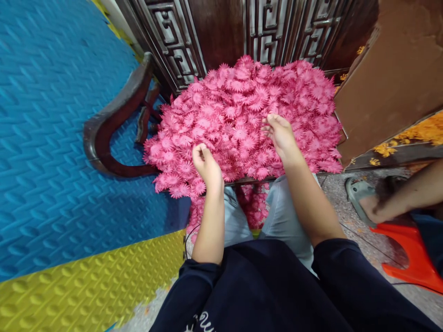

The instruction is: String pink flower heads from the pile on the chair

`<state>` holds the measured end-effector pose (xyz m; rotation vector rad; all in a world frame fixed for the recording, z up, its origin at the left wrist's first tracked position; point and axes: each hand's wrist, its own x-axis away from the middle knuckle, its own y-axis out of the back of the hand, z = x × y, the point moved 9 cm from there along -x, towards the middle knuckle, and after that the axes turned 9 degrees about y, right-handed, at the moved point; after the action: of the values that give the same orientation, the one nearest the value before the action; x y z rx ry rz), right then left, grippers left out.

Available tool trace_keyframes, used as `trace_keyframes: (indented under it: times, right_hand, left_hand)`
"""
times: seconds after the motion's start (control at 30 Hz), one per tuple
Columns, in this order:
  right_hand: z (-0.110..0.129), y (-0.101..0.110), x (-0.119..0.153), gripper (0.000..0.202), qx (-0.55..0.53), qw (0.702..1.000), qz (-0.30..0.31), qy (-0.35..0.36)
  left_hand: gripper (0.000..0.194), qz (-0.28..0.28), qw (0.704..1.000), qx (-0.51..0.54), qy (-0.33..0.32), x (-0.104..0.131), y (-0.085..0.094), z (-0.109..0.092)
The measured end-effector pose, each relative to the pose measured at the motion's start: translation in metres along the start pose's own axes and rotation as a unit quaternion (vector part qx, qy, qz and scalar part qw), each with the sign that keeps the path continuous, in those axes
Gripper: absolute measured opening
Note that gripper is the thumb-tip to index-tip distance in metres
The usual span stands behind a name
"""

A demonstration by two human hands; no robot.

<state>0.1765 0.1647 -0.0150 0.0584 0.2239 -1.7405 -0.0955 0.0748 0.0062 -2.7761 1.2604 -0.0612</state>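
The heap of pink flower heads [242, 120] covers the seat of a dark carved wooden chair [114, 124] directly in front of the person's knees, and both hands rest on its near half; the left hand [206, 165] sits at the near-left edge, its fingers curled inward and pinched together over what looks like a single flower, though the piece itself is hidden under the fingertips; the right hand [281, 134] lies further in and slightly right of centre, fingers loosely bent and spread, touching the blooms with no clear hold on any; so the left grip is close to closed, the right half open. The heap has no long axis, being a broad mound; flowers lie under and around both hands, more of them beyond the right. Some have spilled to the floor [363, 240] between the knees; another person's sandalled foot [363, 198] rests at the right, beside an orange stool [411, 253].
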Motion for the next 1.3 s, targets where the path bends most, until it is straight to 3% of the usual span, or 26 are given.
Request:
trace_keyframes:
  times: [0.07,0.13,0.2,0.27,0.4,0.5,0.7,0.93,1.3]
  right_hand:
    - [-0.006,-0.009,0.002,0.027,0.010,1.000,0.024,-0.011]
    - [-0.010,-0.009,0.004,0.035,0.059,0.998,0.007,-0.005]
    - [-0.004,-0.005,0.008,0.044,0.120,0.992,-0.036,0.030]
    - [0.007,-0.013,0.014,0.042,0.142,0.987,-0.023,0.072]
    - [0.017,-0.070,0.039,0.025,0.048,0.975,0.208,0.055]
    - [0.021,-0.091,0.055,0.031,0.006,0.963,0.268,0.030]
    - [0.020,-0.095,0.058,0.030,-0.036,0.961,0.276,0.009]
    - [0.023,-0.084,0.050,0.032,-0.016,0.975,0.219,0.039]
    - [0.033,-0.087,0.055,0.016,0.009,0.965,0.251,0.075]
  left_hand:
    - [0.008,0.033,0.999,-0.004,0.008,0.007,-0.009,0.008]
    - [0.010,0.061,0.998,-0.021,0.005,0.012,-0.016,0.013]
    - [0.014,0.078,0.996,-0.040,-0.006,0.015,-0.021,0.013]
    - [0.016,0.081,0.995,-0.051,-0.017,0.016,-0.022,0.011]
    - [0.016,0.089,0.992,-0.086,-0.037,0.018,-0.024,0.005]
    - [0.015,0.101,0.986,-0.115,-0.059,0.022,-0.027,0.001]
    - [0.012,0.113,0.982,-0.129,-0.076,0.024,-0.032,0.000]
    - [0.013,0.124,0.981,-0.123,-0.081,0.027,-0.035,-0.002]
    - [0.010,0.134,0.984,-0.100,-0.058,0.023,-0.033,0.000]
